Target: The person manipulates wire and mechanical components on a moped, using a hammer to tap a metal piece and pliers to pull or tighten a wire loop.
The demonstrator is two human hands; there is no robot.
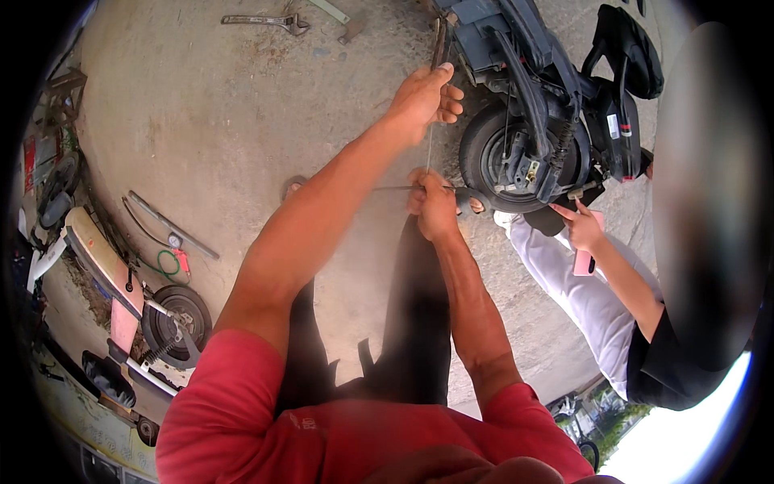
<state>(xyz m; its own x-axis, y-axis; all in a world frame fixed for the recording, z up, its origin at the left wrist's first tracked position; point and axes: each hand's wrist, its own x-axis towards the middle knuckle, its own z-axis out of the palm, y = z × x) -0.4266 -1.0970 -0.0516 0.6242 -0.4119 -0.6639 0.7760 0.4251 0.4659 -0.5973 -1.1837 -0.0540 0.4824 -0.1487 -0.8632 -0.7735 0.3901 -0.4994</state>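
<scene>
Where the ground spreads widest: stained grey concrete (355, 105) runs under everything, curving toward the rim.
Dark scooter (528, 56): at the upper right, its rear wheel (496, 157) just to the right of the person's hands.
Red shirt (339, 444): worn by the person, across the lower edge, with black trousers (415, 323) above it.
Co-worker (564, 274): at the right, in white trousers and a black top, one hand (584, 227) reaching near the lower side of that wheel, a pink flat object (586, 256) by the forearm.
Pale pink scooter (97, 254): at the left, its dark wheel (176, 327) showing.
Left hand (421, 101): raised above the other, fingers curled, thumb against what may be the end of a slim dark piece (439, 42); blur leaves the grip uncertain.
Right hand (436, 208): below, fingers closed around a thin rod (391, 189).
Grey bar (173, 224): on the ground at the left, near a round gauge (174, 240) and a green hose (168, 262).
Adjustable wrench (266, 22): lying at the top, beside a hammer (343, 20).
Rod's place: crosswise in the fist, sticking out to the left, left of the wheel.
Thin strand (430, 147): stretches between the two hands.
</scene>
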